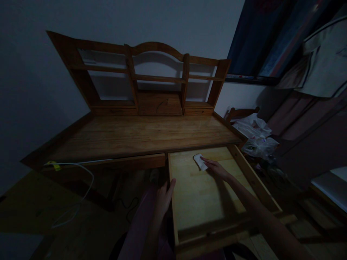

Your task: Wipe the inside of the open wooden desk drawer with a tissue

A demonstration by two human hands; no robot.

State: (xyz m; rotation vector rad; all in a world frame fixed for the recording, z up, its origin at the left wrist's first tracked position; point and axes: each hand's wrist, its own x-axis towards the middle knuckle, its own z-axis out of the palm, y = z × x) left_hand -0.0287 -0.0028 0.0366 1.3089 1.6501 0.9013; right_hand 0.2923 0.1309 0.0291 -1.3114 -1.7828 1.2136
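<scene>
the right hand (213, 166) has its fingers closed over a folded white cloth (201, 162), holding it flat against the floor of a pulled-out wooden drawer (200, 202). the cloth lies toward the back of the drawer, near the desk edge and left of the drawer's right wall. the right forearm reaches in over the drawer's front corner. the left hand (164, 196) is at the drawer's left wall, thumb on the rim and the other fingers outside; in this dim light i cannot tell whether it grips the wood or only rests there.

the drawer juts from under a wooden desk (151, 133), with a shelf unit (157, 77) standing along its back. at the desk's front left, a white cord (90, 180) with a yellow tag (56, 166) hangs over the edge. to the right of the desk, plastic bags (256, 135) are piled by a chair back (242, 113), and a pale garment (326, 61) hangs above.
</scene>
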